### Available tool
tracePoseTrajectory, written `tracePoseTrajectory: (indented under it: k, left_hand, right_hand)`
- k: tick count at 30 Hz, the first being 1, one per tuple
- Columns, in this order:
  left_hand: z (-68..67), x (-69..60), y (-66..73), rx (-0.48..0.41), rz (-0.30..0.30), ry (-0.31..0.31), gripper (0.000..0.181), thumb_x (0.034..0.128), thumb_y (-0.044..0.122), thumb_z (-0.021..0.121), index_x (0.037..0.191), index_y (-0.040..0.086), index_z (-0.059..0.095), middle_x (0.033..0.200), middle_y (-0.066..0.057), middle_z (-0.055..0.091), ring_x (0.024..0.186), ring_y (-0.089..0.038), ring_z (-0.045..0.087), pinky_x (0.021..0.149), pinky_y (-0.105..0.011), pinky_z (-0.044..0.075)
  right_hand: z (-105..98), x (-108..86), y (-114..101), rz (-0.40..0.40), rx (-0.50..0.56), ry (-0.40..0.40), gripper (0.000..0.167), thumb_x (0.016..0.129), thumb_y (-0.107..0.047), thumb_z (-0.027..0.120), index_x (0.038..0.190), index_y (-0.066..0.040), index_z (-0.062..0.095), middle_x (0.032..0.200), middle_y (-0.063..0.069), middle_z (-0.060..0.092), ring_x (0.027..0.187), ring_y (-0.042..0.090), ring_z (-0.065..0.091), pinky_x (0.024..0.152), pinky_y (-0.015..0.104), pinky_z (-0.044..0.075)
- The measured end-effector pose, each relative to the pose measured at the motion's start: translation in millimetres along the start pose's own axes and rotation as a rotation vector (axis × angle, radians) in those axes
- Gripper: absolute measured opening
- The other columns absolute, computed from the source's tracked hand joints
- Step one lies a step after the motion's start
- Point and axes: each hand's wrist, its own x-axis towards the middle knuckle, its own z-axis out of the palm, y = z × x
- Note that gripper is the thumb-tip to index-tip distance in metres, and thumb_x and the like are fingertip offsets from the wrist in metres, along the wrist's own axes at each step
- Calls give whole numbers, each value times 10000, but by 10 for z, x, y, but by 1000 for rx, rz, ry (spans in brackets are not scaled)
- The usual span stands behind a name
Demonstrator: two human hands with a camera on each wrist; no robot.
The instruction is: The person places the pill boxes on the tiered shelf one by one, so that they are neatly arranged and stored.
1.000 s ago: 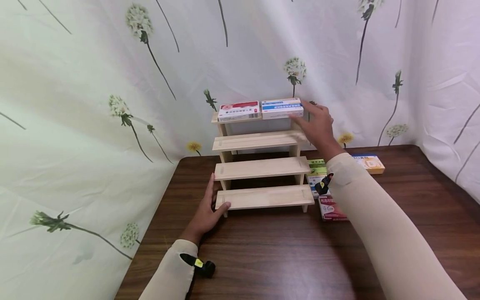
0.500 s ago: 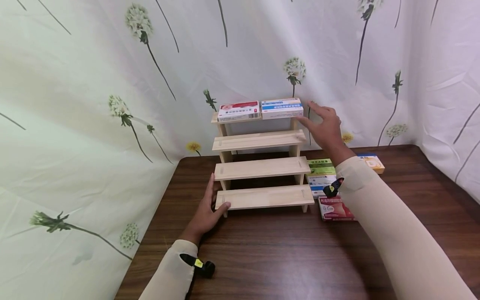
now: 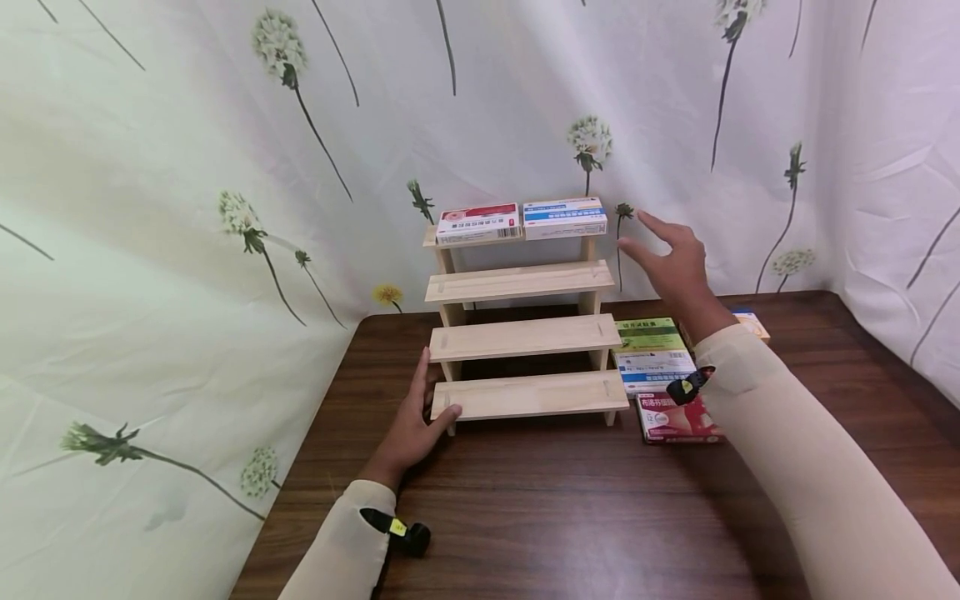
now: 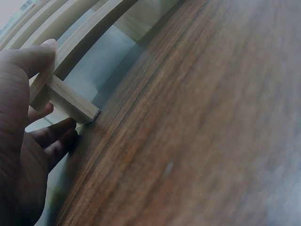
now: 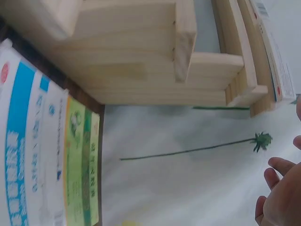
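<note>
A stepped wooden display rack (image 3: 525, 337) stands on the table. My left hand (image 3: 406, 437) holds its lower left end, the thumb on the bottom step and the fingers at the side; the left wrist view shows the thumb (image 4: 35, 57) on the wood. On the top step lie a red-and-white medicine box (image 3: 477, 222) and, to its right, a blue-and-white medicine box (image 3: 564, 215). My right hand (image 3: 677, 265) is in the air to the right of the top step, thumb and fingers spread, holding nothing.
Right of the rack lie a green medicine box (image 3: 643, 333), another blue-and-white box (image 3: 654, 367) and a red box (image 3: 675, 419). A further white-and-orange box (image 3: 754, 323) is partly hidden by my right forearm. A flower-patterned cloth (image 3: 510, 108) hangs behind the brown table (image 3: 540, 517).
My right hand has let go of the blue-and-white box on the top step and moved away to the right. The left hand and the rack have stayed put.
</note>
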Motion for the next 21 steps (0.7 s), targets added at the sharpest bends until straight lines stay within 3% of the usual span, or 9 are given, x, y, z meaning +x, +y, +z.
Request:
tracePoseTrajectory:
  k: [9, 16, 21]
  left_hand:
    - [3, 3, -2, -1, 8, -2, 1079, 1063, 215, 741, 1762, 387, -62, 1779, -254, 280, 1485, -485, 548, 1137, -663, 489]
    - [1, 2, 0, -11, 22, -2, 1076, 1061, 190, 739, 1776, 307, -57, 1797, -246, 236, 1500, -492, 527, 1123, -651, 500]
    - [-4, 8, 2, -5, 16, -2, 1087, 1059, 194, 742, 1763, 380, -65, 1778, -254, 278, 1496, -490, 533, 1126, -646, 501]
  right_hand:
    - [-171, -63, 207, 41, -28, -7, 748, 1031, -539, 732, 1657, -214, 486, 1758, 185, 378, 1648, 440, 307, 1305, 696, 262]
    - [-292, -128, 408, 99, -19, -26, 809, 1024, -625, 688, 1671, -194, 465, 1787, 115, 342, 1680, 411, 265, 1317, 698, 236]
    - [-390, -190, 531, 152, -3, -46, 839, 1018, -653, 675, 1683, -200, 440, 1796, 117, 309, 1690, 410, 235, 1322, 697, 219]
